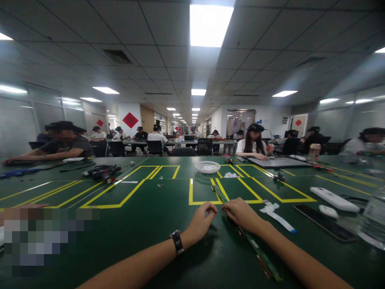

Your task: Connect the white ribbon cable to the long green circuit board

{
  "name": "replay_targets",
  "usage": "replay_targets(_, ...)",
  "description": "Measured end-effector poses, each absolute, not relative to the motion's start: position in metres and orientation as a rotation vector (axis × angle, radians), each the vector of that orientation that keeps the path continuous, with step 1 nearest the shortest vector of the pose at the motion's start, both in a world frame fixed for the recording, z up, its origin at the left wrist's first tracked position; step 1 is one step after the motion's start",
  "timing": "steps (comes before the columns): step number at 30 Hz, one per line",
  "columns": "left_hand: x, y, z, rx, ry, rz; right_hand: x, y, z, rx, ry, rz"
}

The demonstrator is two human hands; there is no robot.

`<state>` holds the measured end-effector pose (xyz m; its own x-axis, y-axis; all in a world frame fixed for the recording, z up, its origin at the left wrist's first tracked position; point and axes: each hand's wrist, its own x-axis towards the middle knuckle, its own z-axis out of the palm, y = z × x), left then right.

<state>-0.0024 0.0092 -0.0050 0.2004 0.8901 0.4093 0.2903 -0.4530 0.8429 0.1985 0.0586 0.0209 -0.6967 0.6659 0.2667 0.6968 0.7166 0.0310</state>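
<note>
A long, narrow green circuit board [259,249] lies slantwise on the table, from the middle toward the lower right. My right hand [243,214] is closed over its upper part, with the fingers wrapped down around the strip. The board's far end sticks out beyond my fingertips. Just left of the board is my left hand [199,221], its fingers curled in toward the thumb. Whatever it may hold is hidden or too small to make out. To the right of my right hand lies a white flat ribbon cable [281,221] with a blue end.
Yellow tape outlines mark the green table [144,245]. Ahead stands a white basket [207,167]. At right are a black phone [325,222], a white oblong device [333,199] and a clear bottle [374,220]. Dark tools [104,173] lie left. Co-workers sit around.
</note>
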Motion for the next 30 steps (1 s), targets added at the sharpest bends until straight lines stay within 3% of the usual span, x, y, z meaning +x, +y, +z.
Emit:
replay_targets(9, -0.002, 0.013, -0.01, 1.867, 1.063, 1.243, 0.203, 0.064, 0.01, -1.578, -2.476, -0.258)
replay_targets(30, -0.002, 0.012, -0.008, 1.799, 1.044, 1.06, 0.188, 0.05, 0.028, -1.678, -2.403, -0.187)
